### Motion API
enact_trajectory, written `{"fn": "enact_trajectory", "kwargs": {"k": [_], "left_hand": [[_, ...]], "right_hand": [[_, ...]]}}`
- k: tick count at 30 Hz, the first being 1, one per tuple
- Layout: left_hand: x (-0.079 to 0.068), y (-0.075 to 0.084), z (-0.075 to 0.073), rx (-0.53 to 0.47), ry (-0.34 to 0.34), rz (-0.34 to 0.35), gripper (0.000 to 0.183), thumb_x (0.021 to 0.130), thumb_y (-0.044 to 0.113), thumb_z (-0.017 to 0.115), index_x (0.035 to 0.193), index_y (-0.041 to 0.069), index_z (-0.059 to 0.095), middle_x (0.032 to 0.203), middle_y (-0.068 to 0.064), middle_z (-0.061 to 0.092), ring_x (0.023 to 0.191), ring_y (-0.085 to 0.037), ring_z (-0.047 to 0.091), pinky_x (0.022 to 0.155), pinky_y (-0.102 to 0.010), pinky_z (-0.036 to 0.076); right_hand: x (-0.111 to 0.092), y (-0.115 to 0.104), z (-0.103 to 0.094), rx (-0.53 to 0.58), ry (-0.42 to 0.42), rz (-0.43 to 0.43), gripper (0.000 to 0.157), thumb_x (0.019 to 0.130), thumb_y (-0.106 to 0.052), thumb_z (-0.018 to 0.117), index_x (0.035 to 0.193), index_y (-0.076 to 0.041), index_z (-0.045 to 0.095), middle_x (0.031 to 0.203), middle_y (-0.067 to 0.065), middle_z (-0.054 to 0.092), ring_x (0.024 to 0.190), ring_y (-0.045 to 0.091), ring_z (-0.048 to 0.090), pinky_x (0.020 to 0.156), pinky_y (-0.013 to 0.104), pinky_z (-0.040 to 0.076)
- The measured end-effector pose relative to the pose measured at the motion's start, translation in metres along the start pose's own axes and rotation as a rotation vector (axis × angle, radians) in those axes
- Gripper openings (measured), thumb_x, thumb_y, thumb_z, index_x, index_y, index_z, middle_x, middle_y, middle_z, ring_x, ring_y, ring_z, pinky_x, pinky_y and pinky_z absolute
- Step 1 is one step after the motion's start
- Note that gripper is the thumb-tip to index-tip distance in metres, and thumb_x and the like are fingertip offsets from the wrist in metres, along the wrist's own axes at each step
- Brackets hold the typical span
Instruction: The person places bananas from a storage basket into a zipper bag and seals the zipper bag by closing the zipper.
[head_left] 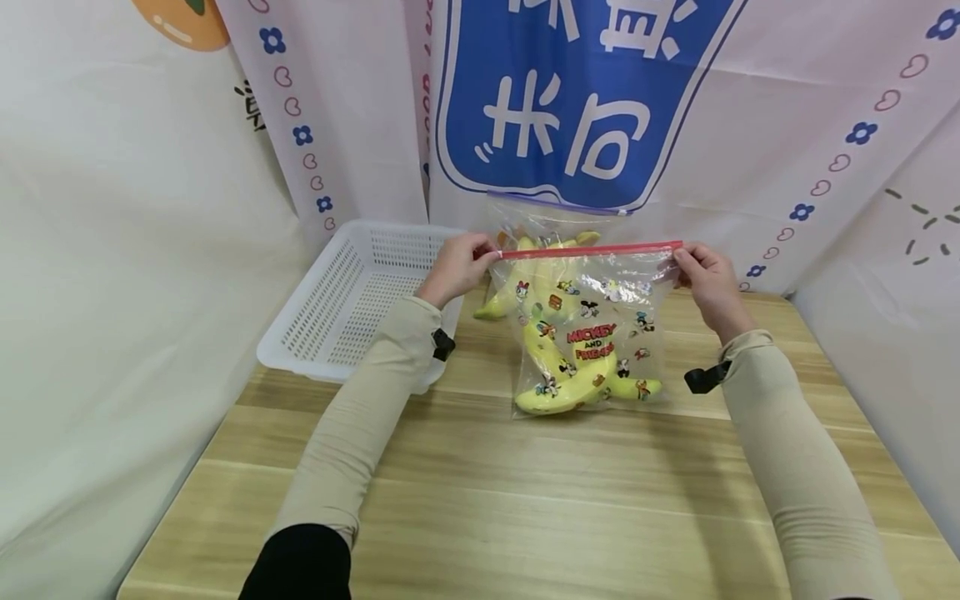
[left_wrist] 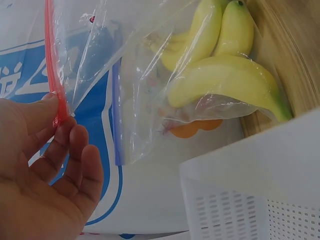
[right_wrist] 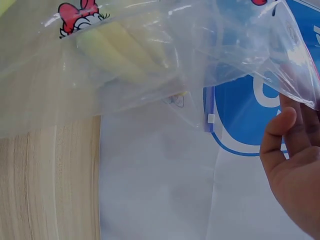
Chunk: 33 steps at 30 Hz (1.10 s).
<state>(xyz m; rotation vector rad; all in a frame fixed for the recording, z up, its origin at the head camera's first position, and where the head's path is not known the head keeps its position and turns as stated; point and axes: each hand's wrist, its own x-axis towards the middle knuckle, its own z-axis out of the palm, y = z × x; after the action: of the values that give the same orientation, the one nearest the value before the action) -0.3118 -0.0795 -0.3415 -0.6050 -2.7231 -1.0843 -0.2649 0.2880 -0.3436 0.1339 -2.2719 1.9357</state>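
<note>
A clear zip bag point(head_left: 652, 342) with a red zip strip point(head_left: 592, 249) and cartoon prints hangs upright over the table, yellow bananas point(head_left: 566, 392) in its bottom. My left hand point(head_left: 461, 267) pinches the left end of the strip between thumb and fingertips, as the left wrist view also shows its red edge point(left_wrist: 52, 65). At the opposite top corner my right hand point(head_left: 707, 279) pinches the bag, thumb in front. Right behind stands a second clear bag with a purple zip strip point(head_left: 551, 202), holding more bananas point(left_wrist: 230, 82); the front bag partly hides it.
To the left, a white perforated plastic basket point(head_left: 375, 300) stands beside my left forearm. The wooden table point(head_left: 525, 508) spreads in front of me. A printed cloth point(head_left: 375, 108) with a blue sign hangs at the table's back edge.
</note>
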Motion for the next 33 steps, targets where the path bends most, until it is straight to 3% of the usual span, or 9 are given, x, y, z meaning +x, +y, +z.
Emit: {"fn": "enact_trajectory", "kwargs": {"k": [10, 19, 23, 28, 33], "left_hand": [[0.003, 0.001, 0.002, 0.008, -0.005, -0.033, 0.016, 0.096, 0.023, 0.057, 0.093, 0.009, 0.065, 0.086, -0.004, 0.061, 0.076, -0.017, 0.053, 0.064, -0.028, 0.044], [0.012, 0.002, 0.008, 0.018, -0.011, -0.122, 0.017, 0.097, 0.024, 0.055, 0.094, 0.009, 0.062, 0.088, -0.005, 0.061, 0.078, -0.018, 0.054, 0.066, -0.029, 0.044], [0.017, 0.002, 0.011, 0.008, -0.009, -0.151, 0.016, 0.097, 0.022, 0.055, 0.095, 0.008, 0.063, 0.089, -0.006, 0.061, 0.078, -0.019, 0.053, 0.067, -0.029, 0.044], [0.022, 0.001, 0.015, -0.056, -0.009, -0.206, 0.014, 0.096, 0.018, 0.057, 0.096, 0.005, 0.064, 0.091, -0.008, 0.063, 0.079, -0.019, 0.055, 0.066, -0.027, 0.047], [0.026, -0.004, 0.021, -0.067, -0.009, -0.26, 0.014, 0.095, 0.016, 0.057, 0.099, 0.004, 0.064, 0.096, -0.009, 0.063, 0.084, -0.02, 0.056, 0.069, -0.027, 0.048]], "right_hand": [[0.004, 0.002, -0.003, 0.038, -0.011, -0.003, 0.022, 0.096, -0.027, 0.054, 0.097, -0.006, 0.06, 0.087, -0.003, 0.064, 0.076, 0.01, 0.057, 0.067, 0.019, 0.049], [0.019, 0.008, -0.001, -0.144, 0.011, 0.067, 0.035, 0.097, -0.036, 0.049, 0.108, -0.003, 0.056, 0.095, -0.001, 0.056, 0.083, 0.01, 0.055, 0.066, 0.019, 0.049], [0.027, 0.009, 0.0, -0.243, 0.024, 0.096, 0.038, 0.098, -0.037, 0.047, 0.111, -0.002, 0.055, 0.096, 0.001, 0.051, 0.07, 0.008, 0.048, 0.057, 0.018, 0.044], [0.037, 0.011, 0.005, -0.246, 0.008, 0.167, 0.035, 0.099, -0.036, 0.045, 0.11, -0.004, 0.054, 0.104, 0.004, 0.051, 0.058, 0.006, 0.045, 0.054, 0.02, 0.041], [0.042, 0.015, 0.008, -0.215, -0.009, 0.213, 0.038, 0.1, -0.036, 0.044, 0.115, -0.002, 0.053, 0.103, 0.004, 0.055, 0.063, 0.008, 0.05, 0.06, 0.021, 0.046]]}}
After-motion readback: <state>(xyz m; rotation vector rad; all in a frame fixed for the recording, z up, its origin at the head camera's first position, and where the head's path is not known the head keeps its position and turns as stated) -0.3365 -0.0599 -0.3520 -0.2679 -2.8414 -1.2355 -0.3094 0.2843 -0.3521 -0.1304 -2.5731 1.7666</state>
